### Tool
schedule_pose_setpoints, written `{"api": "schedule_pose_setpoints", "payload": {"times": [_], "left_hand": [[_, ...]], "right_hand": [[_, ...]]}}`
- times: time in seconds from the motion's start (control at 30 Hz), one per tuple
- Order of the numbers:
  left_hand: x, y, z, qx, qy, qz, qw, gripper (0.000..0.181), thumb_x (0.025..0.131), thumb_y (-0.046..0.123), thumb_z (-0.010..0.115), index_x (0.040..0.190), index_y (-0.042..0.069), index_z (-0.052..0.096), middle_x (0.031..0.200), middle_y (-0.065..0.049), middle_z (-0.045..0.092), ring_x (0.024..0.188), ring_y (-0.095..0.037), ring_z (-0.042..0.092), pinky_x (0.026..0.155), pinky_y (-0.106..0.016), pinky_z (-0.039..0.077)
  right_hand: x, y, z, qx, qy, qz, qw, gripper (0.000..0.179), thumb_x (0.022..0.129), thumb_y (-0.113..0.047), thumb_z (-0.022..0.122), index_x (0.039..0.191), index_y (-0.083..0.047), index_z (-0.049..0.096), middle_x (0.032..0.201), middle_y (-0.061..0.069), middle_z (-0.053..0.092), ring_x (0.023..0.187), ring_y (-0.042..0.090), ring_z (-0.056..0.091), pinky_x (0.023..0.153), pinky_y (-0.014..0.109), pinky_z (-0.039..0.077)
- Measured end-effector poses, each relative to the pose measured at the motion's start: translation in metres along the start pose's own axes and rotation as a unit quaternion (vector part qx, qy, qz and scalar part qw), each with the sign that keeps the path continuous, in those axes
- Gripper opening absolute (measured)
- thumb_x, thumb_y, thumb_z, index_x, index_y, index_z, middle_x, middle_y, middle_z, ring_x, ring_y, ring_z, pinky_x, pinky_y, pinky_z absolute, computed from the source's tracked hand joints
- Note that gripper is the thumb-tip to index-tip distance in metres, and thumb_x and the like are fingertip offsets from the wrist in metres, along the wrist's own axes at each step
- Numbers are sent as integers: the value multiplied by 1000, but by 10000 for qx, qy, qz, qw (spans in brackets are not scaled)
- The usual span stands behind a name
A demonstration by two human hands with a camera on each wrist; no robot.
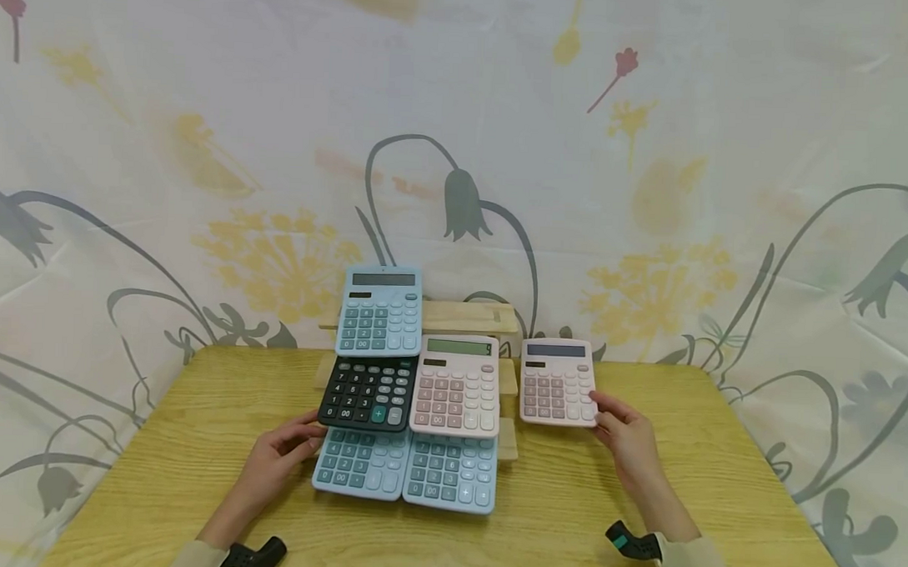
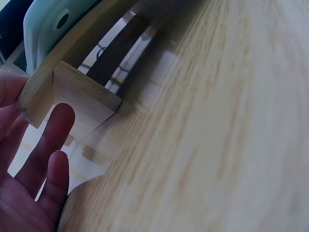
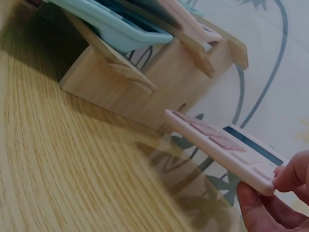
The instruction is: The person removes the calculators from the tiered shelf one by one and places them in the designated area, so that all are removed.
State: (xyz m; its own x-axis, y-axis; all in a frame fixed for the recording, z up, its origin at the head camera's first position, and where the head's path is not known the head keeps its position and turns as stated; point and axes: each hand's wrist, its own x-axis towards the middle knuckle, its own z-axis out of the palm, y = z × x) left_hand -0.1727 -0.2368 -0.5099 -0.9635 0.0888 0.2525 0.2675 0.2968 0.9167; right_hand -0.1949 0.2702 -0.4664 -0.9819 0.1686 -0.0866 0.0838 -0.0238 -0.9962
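My right hand (image 1: 632,444) pinches a pink calculator (image 1: 558,383) by its lower right edge. In the right wrist view it is tilted, thumb on the key side and fingertips beneath, apart from the wooden tiered stand (image 3: 123,92). My left hand (image 1: 279,453) is at the stand's lower left side. The left wrist view has thumb and fingers around a wooden slat end (image 2: 36,106), other fingers loosely extended. The stand bears a light blue calculator (image 1: 381,310) on top, a black one (image 1: 363,397) and a pink one (image 1: 456,388) in the middle, and two blue ones (image 1: 451,475) below.
The stand's bare top slat (image 1: 471,317) shows right of the upper blue calculator. A wood-grain table (image 1: 589,505) lies under everything. Right behind it hangs a pale flowered cloth (image 1: 461,83). Each wrist wears a black device (image 1: 631,542).
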Motion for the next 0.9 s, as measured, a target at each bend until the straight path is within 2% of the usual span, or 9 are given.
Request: {"api": "schedule_pose_setpoints", "payload": {"times": [0.17, 0.4, 0.9], "left_hand": [[0, 0, 0, 42, 7, -27, 10000, 13, 95, 6, 66, 104, -1, 73, 139, -24, 54, 114, 11, 49, 90, -14, 43], [0, 1, 0, 153, 7, -114, 9998, 13, 95, 6, 65, 103, -1, 73, 140, -24, 54, 114, 12, 47, 91, -14, 42], [0, 4, 0, 152, -31, -231, 9996, 14, 96, 7, 65, 104, 0, 73, 141, -23, 53, 114, 11, 48, 90, -16, 44]], "right_hand": [[2, 6, 0, -55, 20, 9, 10000, 42, 102, -1, 45, 142, 11, 43, 138, 20, 47, 100, 3, 59, 86, 20, 51], [1, 10, 0, -176, -69, 190, 9996, 43, 102, -1, 42, 144, 10, 42, 147, 23, 40, 102, 1, 57, 86, 18, 49], [1, 18, 0, -136, -165, 357, 9991, 44, 102, 2, 42, 145, 11, 39, 151, 25, 36, 98, -2, 59, 85, 19, 50]]}}
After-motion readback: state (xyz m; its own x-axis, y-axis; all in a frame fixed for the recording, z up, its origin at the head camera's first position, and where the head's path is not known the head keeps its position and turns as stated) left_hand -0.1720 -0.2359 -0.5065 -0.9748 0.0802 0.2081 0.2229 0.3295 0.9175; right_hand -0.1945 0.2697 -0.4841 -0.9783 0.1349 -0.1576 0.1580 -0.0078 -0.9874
